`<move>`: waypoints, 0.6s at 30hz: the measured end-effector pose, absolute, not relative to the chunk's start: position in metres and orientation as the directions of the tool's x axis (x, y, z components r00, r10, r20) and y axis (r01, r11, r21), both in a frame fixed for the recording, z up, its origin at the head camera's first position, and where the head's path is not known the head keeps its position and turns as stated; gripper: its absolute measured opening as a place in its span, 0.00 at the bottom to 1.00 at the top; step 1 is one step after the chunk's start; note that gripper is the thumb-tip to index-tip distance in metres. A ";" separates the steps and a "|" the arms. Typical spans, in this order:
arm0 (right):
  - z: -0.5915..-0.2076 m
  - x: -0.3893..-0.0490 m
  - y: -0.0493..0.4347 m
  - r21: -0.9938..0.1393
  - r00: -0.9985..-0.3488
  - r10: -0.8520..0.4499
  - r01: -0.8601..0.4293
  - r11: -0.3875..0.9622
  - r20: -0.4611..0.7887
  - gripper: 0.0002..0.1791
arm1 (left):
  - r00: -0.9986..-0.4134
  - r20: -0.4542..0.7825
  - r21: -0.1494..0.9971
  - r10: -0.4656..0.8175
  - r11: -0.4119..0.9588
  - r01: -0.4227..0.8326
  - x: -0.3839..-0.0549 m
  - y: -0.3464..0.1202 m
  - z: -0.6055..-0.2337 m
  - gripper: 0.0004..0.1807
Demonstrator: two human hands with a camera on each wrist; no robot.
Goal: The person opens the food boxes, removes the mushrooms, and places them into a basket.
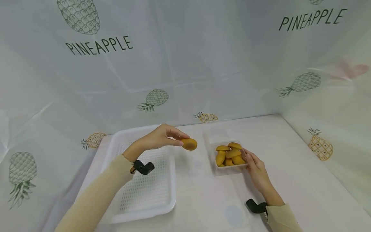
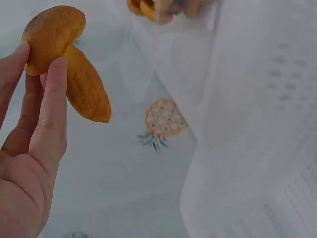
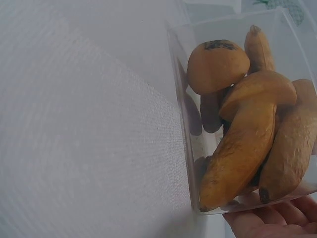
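A yellow-brown mushroom (image 1: 189, 144) is pinched by the cap between the thumb and fingers of my left hand (image 1: 163, 137), in the air between the basket and the box. Its stem (image 2: 88, 87) points away from the fingers in the left wrist view. My right hand (image 1: 257, 170) grips the right side of a clear plastic box (image 1: 229, 171) on the table. Several similar mushrooms (image 1: 229, 155) lie piled inside. In the right wrist view, fingers (image 3: 270, 218) press against the box wall, partly out of frame.
Below my left forearm stands a white perforated basket (image 1: 173, 193) on the white table (image 1: 304, 167). The box's clear lid (image 1: 215, 133) lies folded back behind it. A pineapple-print sheet (image 1: 203, 64) hangs at the back and sides.
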State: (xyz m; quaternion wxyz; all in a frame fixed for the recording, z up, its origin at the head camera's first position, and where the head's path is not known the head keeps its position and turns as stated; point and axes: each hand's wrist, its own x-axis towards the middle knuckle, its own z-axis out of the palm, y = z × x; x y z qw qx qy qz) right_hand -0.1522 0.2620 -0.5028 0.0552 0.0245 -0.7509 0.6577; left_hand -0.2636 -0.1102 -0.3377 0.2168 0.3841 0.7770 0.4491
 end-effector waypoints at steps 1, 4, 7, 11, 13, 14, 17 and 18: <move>-0.503 -0.152 0.262 -0.985 -0.993 0.037 -0.107 0.138 0.113 0.30 | -0.621 0.012 0.863 0.784 0.306 0.403 -0.262 -0.117 -0.336 0.17; -0.503 -0.152 0.261 -0.985 -0.993 0.038 -0.102 0.137 0.108 0.30 | -0.648 0.021 0.860 0.761 0.316 0.400 -0.259 -0.137 -0.332 0.17; -0.503 -0.151 0.261 -0.985 -0.994 0.041 -0.099 0.141 0.106 0.31 | -0.673 0.028 0.863 0.739 0.322 0.390 -0.256 -0.156 -0.328 0.17; -0.503 -0.152 0.262 -0.986 -0.993 0.041 -0.105 0.133 0.111 0.31 | -0.719 0.025 0.864 0.695 0.346 0.365 -0.252 -0.182 -0.325 0.18; -0.504 -0.152 0.263 -0.987 -0.993 0.037 -0.109 0.117 0.114 0.31 | -0.741 0.025 0.862 0.672 0.361 0.356 -0.250 -0.194 -0.326 0.18; -0.504 -0.153 0.263 -0.988 -0.993 0.033 -0.111 0.107 0.115 0.31 | -0.750 0.026 0.860 0.660 0.368 0.354 -0.249 -0.200 -0.326 0.18; -0.504 -0.153 0.263 -0.989 -0.993 0.031 -0.109 0.095 0.113 0.31 | -0.775 0.021 0.855 0.631 0.390 0.341 -0.246 -0.215 -0.331 0.19; -0.504 -0.152 0.263 -0.990 -0.993 0.033 -0.108 0.092 0.111 0.31 | -0.782 0.015 0.855 0.623 0.397 0.333 -0.245 -0.220 -0.333 0.19</move>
